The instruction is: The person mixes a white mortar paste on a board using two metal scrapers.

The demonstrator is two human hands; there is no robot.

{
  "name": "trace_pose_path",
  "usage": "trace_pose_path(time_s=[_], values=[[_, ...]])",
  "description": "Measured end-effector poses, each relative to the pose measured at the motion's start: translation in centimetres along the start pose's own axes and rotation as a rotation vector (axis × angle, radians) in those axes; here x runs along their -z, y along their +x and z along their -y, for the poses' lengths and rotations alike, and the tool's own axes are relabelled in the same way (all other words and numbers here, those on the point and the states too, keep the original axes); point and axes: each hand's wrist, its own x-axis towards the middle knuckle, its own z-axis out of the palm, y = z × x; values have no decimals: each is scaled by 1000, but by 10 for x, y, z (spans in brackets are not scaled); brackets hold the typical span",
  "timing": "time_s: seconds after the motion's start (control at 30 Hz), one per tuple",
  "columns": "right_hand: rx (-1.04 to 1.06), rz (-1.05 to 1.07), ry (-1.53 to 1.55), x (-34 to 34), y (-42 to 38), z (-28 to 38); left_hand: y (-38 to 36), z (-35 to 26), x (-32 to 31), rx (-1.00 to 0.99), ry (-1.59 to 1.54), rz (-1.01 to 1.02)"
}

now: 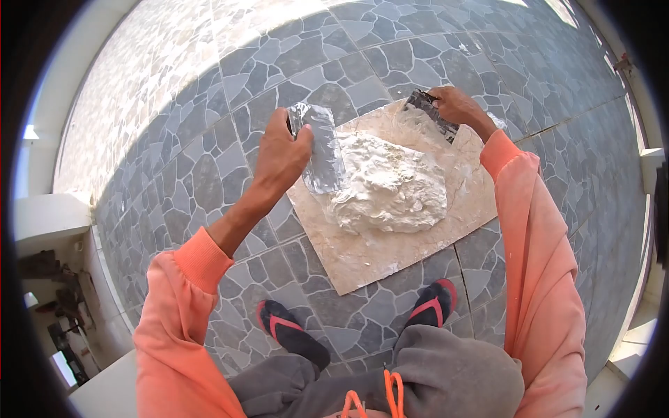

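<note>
A mound of wet white plaster (pixel 390 184) lies on a beige marbled tile (pixel 362 265) set on the floor. My left hand (pixel 282 150) is closed on the handle of a wide steel trowel (pixel 319 150), its flat blade smeared with white and its lower edge right at the mound's left side. At the tile's far right corner, my right hand (pixel 456 108) grips a smaller, dark putty knife (pixel 432 117) with plaster on its blade. That blade sits low over a thin smear of plaster beyond the mound.
Grey stone-patterned floor (pixel 181 174) surrounds the tile. My feet in flip-flops (pixel 289 327) stand just before its near edge. Cluttered dark items (pixel 66 299) are at the far left beside a white wall (pixel 52 216). Bright sunlight falls on the floor at upper left.
</note>
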Motion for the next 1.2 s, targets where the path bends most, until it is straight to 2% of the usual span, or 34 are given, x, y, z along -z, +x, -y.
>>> trace_pose_path(time_s=[0.1, 0.13, 0.27, 0.4, 0.53, 0.77, 0.9, 1.03, 1.2], values=[[109, 127, -75, -23, 45, -1, -1, 4, 4, -11, 4, -5], [54, 225, -11, -27, 51, 15, -2, 5, 5, -18, 3, -3], [249, 367, 17, -54, 67, 78, -4, 6, 7, 1, 35, -13], [399, 487, 57, -49, 61, 105, -6, 12, 10, 5, -8, -26], [356, 381, 83, -17, 8, 122, -2, 21, 15, -32, 20, -67], [720, 122, -347, -17, -103, 128, 4, 19, 22, -26, 45, -40], [734, 36, -373, -17, -145, 122, 9, 16, 24, -36, 36, -43], [673, 12, -327, 16, -142, 118, 15, 19, 27, -61, 19, -88], [310, -36, -79, 23, -70, 104, 22, 14, 39, -36, -9, -62]])
